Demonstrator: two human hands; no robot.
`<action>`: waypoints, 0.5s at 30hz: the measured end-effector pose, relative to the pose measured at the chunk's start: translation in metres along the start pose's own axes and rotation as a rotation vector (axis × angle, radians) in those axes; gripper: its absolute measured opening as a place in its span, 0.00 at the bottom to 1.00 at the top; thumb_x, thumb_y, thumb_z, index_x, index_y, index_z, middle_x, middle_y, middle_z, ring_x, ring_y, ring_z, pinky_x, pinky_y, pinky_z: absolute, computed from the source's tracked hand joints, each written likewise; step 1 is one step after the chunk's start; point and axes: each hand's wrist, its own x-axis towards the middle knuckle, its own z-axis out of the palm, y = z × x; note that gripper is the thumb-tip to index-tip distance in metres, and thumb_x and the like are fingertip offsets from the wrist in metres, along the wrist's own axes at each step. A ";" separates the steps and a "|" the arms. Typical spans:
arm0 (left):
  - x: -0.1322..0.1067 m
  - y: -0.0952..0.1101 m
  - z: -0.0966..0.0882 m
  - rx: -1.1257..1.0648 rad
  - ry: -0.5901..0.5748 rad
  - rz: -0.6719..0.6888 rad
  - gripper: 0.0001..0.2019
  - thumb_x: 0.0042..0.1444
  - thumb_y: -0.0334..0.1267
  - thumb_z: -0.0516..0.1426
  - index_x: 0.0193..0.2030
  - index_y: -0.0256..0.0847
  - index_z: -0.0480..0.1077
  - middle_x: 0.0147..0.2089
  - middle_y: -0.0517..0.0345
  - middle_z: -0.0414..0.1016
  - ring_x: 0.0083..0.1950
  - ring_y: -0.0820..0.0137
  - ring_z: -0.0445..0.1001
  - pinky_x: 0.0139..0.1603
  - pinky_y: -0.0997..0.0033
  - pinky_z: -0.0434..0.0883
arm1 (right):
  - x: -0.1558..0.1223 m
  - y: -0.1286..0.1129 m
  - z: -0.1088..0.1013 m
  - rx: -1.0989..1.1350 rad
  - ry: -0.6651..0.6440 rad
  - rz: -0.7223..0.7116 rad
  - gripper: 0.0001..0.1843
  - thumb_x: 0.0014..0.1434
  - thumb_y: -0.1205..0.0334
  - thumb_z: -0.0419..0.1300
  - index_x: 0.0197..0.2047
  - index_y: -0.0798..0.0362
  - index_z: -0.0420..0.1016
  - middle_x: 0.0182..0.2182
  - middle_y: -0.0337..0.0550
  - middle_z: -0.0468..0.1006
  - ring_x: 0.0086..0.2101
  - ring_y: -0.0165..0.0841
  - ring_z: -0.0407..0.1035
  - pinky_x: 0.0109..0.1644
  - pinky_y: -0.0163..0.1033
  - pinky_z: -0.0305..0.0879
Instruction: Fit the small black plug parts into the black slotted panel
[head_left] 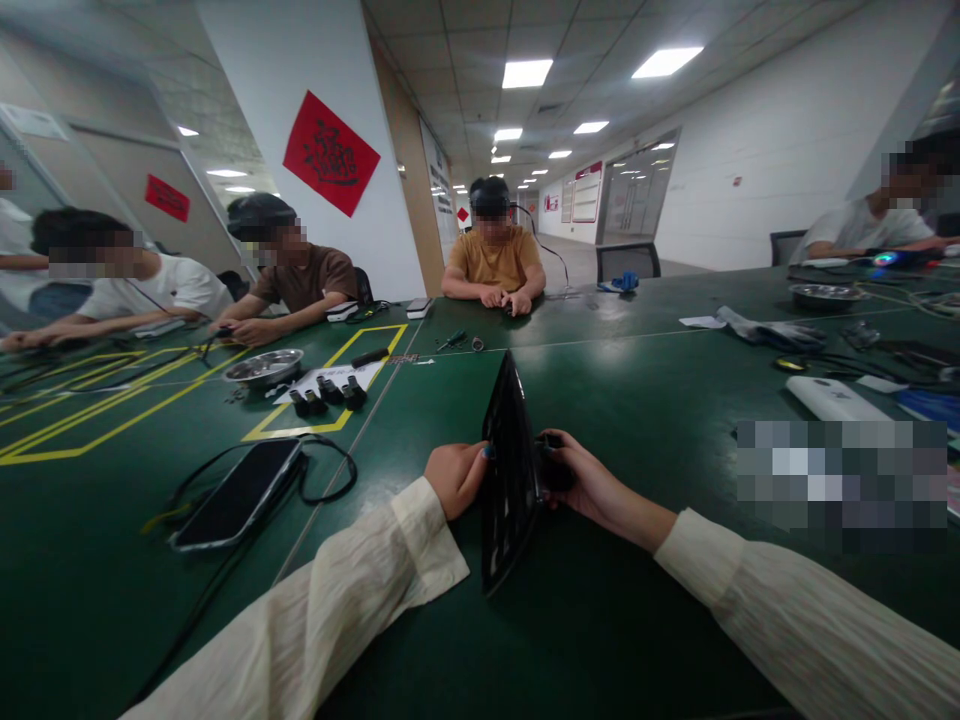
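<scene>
A glossy black flat panel stands on edge above the green table, seen almost from its side. My left hand is closed with its fingertips on the panel's left face; the exact grip is partly hidden. On the other side, my right hand is closed around a small dark part against the panel's right face. Whether that part is joined to the panel I cannot tell. To the left of my hands lies a phone with a black cord around it.
Farther left, a metal bowl and several black cylindrical parts sit near yellow tape. A white power bank and cables lie at right. Across the table a person works; others sit at both sides.
</scene>
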 end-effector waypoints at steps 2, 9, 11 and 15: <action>0.000 0.001 0.000 0.017 -0.002 0.000 0.23 0.63 0.44 0.32 0.28 0.41 0.61 0.23 0.57 0.65 0.25 0.70 0.66 0.28 0.72 0.58 | 0.000 0.000 0.000 -0.001 0.006 0.000 0.18 0.51 0.61 0.52 0.46 0.47 0.54 0.28 0.37 0.70 0.20 0.29 0.66 0.20 0.34 0.58; 0.002 -0.001 0.002 -0.018 -0.007 0.026 0.22 0.63 0.45 0.33 0.29 0.41 0.61 0.23 0.57 0.65 0.24 0.69 0.66 0.27 0.72 0.58 | 0.002 0.001 -0.001 -0.007 0.007 -0.015 0.18 0.52 0.60 0.52 0.46 0.47 0.54 0.28 0.37 0.70 0.19 0.29 0.65 0.19 0.33 0.57; 0.002 -0.002 0.003 -0.026 -0.010 0.034 0.22 0.63 0.45 0.33 0.29 0.41 0.61 0.22 0.57 0.65 0.24 0.69 0.66 0.27 0.72 0.58 | 0.002 0.002 -0.001 -0.004 0.005 -0.014 0.18 0.52 0.60 0.52 0.46 0.47 0.54 0.28 0.37 0.70 0.20 0.29 0.66 0.20 0.33 0.57; 0.002 -0.003 0.003 -0.005 -0.015 0.023 0.23 0.62 0.47 0.33 0.28 0.41 0.61 0.22 0.57 0.65 0.24 0.70 0.66 0.27 0.72 0.58 | 0.002 0.002 -0.001 -0.004 0.003 -0.020 0.18 0.52 0.60 0.52 0.46 0.47 0.54 0.29 0.38 0.70 0.20 0.29 0.65 0.20 0.33 0.57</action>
